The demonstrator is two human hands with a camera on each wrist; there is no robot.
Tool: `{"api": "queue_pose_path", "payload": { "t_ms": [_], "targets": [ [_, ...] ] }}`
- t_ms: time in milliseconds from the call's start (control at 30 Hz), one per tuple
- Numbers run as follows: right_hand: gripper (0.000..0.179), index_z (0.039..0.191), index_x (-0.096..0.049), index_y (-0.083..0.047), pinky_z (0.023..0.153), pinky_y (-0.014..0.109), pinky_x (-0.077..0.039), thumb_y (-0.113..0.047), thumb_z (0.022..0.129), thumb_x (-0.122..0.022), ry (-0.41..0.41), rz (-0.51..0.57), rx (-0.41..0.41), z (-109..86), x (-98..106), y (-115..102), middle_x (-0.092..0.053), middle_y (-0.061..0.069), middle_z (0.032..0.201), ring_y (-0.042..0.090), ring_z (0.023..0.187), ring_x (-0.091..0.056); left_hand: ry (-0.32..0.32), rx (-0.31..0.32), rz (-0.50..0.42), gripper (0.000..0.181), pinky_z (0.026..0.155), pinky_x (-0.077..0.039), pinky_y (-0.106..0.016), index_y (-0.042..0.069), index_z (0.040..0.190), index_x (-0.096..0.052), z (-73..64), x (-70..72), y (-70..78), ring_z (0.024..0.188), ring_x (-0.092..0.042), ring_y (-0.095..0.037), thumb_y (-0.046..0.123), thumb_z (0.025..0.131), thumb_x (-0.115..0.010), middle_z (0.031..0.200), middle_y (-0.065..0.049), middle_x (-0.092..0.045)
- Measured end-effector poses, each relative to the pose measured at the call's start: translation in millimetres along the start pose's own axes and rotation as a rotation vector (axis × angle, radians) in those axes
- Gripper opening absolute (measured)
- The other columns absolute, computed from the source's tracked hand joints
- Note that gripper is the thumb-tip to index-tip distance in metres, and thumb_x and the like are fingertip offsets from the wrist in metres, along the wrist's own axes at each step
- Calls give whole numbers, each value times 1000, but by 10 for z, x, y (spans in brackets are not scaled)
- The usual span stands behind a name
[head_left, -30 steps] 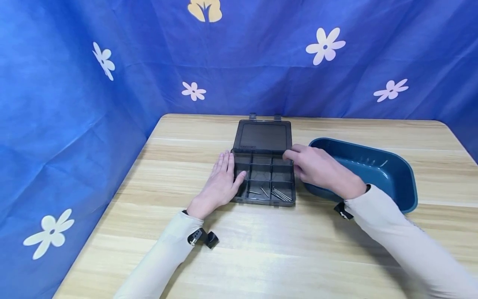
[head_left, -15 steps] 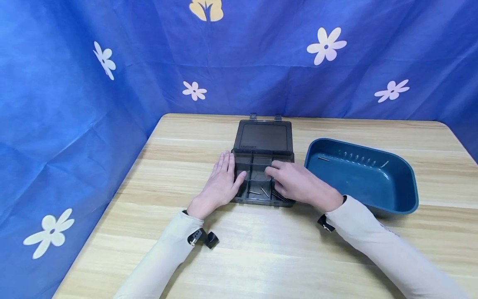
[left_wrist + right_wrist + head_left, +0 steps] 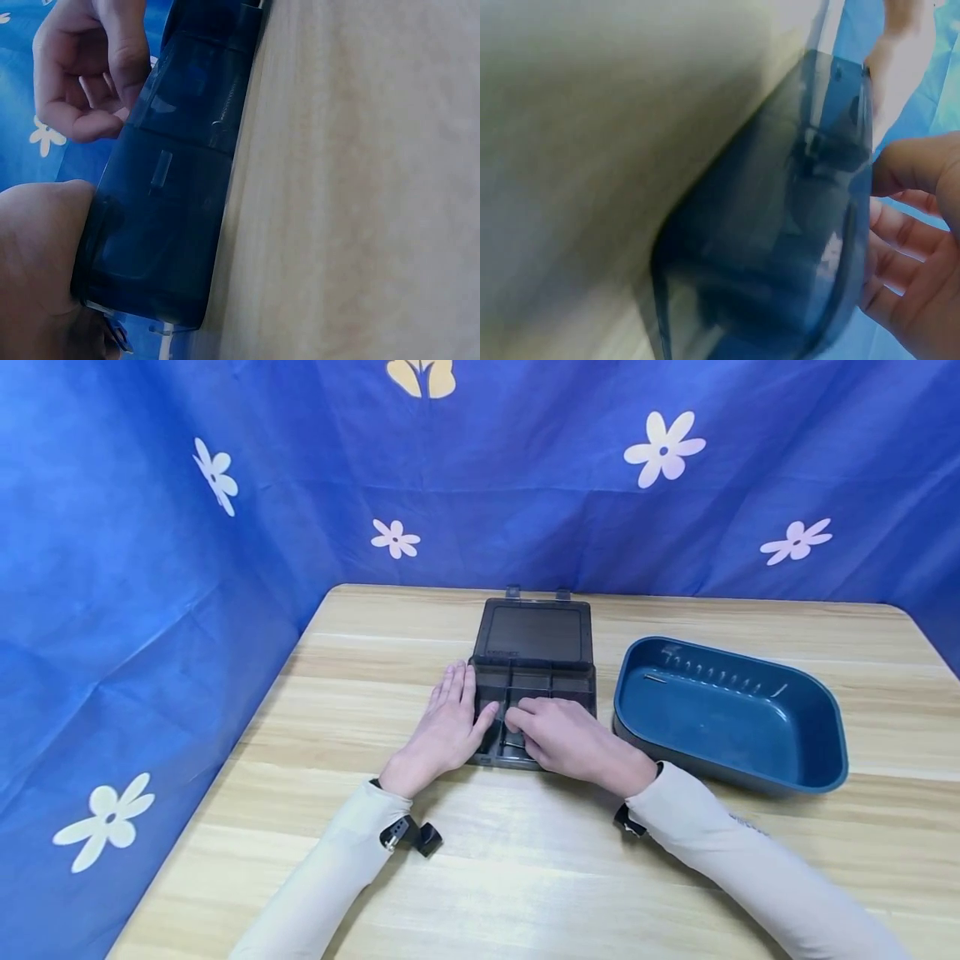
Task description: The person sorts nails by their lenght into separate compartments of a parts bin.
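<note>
A smoky clear plastic compartment box (image 3: 573,681) lies on the table, its lid (image 3: 534,633) folded back. My left hand (image 3: 444,727) rests along its left side, fingers straight and thumb over the edge. Over the front middle compartments is my right hand (image 3: 564,737), fingers bent down into the box; I cannot tell whether they grip anything. The left wrist view shows that right hand (image 3: 90,82) with thumb and index at the box rim. One thin metal screw or nail (image 3: 655,678) lies in the blue basin (image 3: 727,722). My right hand covers the box's front right compartments.
The basin stands to the right of the box, close to my right forearm. A light wooden table (image 3: 480,877) carries both. Blue cloth (image 3: 525,477) with flower prints hangs behind and at the left.
My right hand has moved left from the box's right edge beside the basin to the front middle compartments, uncovering the screw or nail in the basin. The left hand has stayed in place.
</note>
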State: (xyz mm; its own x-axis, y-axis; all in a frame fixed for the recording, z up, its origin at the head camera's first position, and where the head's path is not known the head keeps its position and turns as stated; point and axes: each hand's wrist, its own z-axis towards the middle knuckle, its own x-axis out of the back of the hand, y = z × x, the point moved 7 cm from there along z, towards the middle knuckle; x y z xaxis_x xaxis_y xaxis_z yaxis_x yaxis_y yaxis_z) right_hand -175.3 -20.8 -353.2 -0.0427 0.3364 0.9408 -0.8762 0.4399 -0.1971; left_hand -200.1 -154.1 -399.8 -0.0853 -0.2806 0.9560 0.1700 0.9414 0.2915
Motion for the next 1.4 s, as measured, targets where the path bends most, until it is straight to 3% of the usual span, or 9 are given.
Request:
{"api": "queue_pose_path", "payload": {
  "t_ms": [567, 867, 1100, 1233, 1400],
  "targets": [
    [17, 94, -62, -8, 65, 30, -53, 4, 83, -63, 94, 22, 72, 0, -69, -90, -60, 0, 82, 15, 71, -59, 0, 7, 8, 74, 118, -7, -49, -4, 152, -4, 6, -6, 20, 147, 1, -35, 48, 104, -22, 159, -23, -3],
    [18, 93, -66, -8, 65, 29, -53, 5, 82, -63, 69, 57, 50, -8, -66, -55, -61, -1, 84, 13, 71, -58, -2, 5, -2, 74, 118, -7, -49, -6, 152, -5, 11, -10, 31, 147, 1, -36, 47, 104, -24, 159, -24, -5],
    [13, 93, -67, -8, 66, 29, -53, 1, 84, -64, 76, 47, 14, -23, 64, -5, -63, 0, 85, 13, 72, -59, 7, 14, 4, 75, 118, -7, -48, -5, 152, -6, 12, -1, 26, 147, 0, -35, 48, 103, -25, 159, -24, -6],
    [9, 91, -67, -9, 68, 30, -52, -3, 84, -65, 116, 41, 33, -34, 184, 0, -60, -1, 84, 14, 74, -56, 12, 11, 8, 75, 118, -8, -49, -5, 152, -7, 9, 6, 26, 147, -1, -36, 48, 103, -26, 159, -24, -6],
    [10, 95, -67, -6, 84, 38, -51, -8, 85, -67, 152, 3, 57, -63, 381, 22, -64, 6, 96, 23, 92, -60, 15, 16, 3, 75, 118, -8, -49, -5, 152, -7, 3, 6, 15, 147, 0, -35, 48, 103, -27, 159, -24, -6]
  ]
}}
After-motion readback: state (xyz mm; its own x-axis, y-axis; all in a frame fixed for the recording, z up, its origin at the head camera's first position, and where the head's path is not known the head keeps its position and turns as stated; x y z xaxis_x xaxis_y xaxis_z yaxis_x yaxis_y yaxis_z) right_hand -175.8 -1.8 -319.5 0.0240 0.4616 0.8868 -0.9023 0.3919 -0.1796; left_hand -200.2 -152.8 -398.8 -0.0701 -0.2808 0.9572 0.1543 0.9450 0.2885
